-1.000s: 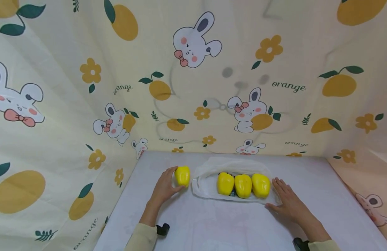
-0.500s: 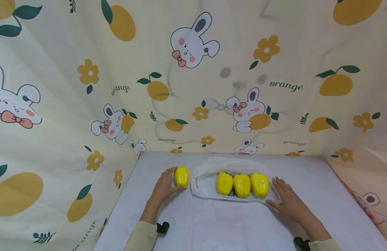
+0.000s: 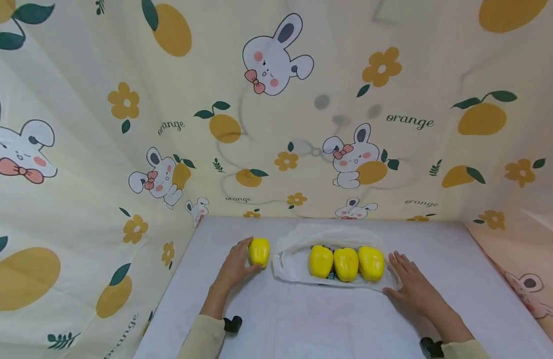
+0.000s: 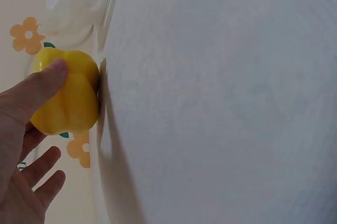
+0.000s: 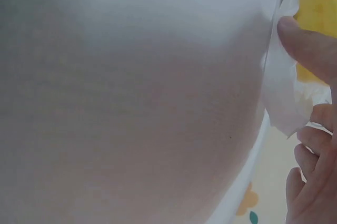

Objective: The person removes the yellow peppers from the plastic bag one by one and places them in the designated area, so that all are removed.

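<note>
A yellow bell pepper (image 3: 259, 252) stands on the table left of a white plastic bag (image 3: 294, 271). My left hand (image 3: 235, 263) holds it between thumb and forefinger; in the left wrist view the thumb lies across the pepper (image 4: 73, 95) while the other fingers spread away. Three more yellow bell peppers sit in a row on the bag: a left one (image 3: 321, 262), a middle one (image 3: 346, 265) and a right one (image 3: 371, 263). Fairly straight fingers of my right hand (image 3: 413, 284) touch the bag's right end, thumb on its edge (image 5: 281, 87).
A pale cloth covers the table (image 3: 312, 324). Behind and beside it hangs a curtain (image 3: 276, 119) printed with rabbits, oranges and flowers. Dark patches of print show beneath the peppers on the bag. A dark wrist camera (image 3: 233, 325) sits at the left cuff.
The head view has shifted slightly. Both hands and all the peppers stay nearly where they were; the right thumb has moved a little to the right.
</note>
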The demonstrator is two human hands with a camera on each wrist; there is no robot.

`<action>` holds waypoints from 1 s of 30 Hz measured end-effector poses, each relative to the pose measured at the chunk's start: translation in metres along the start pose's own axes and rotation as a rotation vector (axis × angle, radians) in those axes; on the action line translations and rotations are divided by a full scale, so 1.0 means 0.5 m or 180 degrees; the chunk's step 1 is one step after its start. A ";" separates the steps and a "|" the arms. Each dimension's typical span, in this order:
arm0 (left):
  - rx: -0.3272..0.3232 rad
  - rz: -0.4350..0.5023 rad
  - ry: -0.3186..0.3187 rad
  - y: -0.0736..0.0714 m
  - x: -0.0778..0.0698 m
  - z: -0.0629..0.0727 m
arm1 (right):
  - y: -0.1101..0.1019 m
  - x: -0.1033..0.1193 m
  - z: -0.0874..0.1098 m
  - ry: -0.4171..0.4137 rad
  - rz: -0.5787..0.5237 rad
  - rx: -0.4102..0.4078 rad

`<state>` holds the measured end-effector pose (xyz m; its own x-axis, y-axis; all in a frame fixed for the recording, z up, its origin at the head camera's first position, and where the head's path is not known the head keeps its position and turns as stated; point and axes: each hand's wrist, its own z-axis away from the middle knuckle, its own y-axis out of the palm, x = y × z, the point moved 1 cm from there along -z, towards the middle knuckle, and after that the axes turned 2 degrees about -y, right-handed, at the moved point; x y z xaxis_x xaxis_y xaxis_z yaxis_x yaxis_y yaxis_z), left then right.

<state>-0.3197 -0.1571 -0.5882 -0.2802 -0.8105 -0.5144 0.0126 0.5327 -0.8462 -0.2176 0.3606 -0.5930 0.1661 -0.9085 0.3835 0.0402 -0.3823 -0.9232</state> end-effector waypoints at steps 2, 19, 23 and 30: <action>-0.0007 -0.0021 0.0013 0.004 0.004 0.000 | -0.001 0.002 -0.001 0.0015 -0.0004 0.0005; -0.0002 -0.0092 0.0049 0.007 0.011 0.000 | 0.007 -0.003 -0.009 0.0072 0.0059 0.0040; -0.0012 -0.0088 0.0070 0.002 0.002 0.001 | 0.007 -0.003 -0.010 0.0076 0.0052 0.0061; -0.0088 -0.0112 0.0115 -0.010 -0.031 0.003 | 0.003 0.003 -0.009 0.0032 0.0087 0.0036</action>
<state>-0.3139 -0.1475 -0.5761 -0.3147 -0.8197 -0.4787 -0.0244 0.5111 -0.8592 -0.2218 0.3581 -0.5935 0.1575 -0.9203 0.3582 0.0468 -0.3554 -0.9336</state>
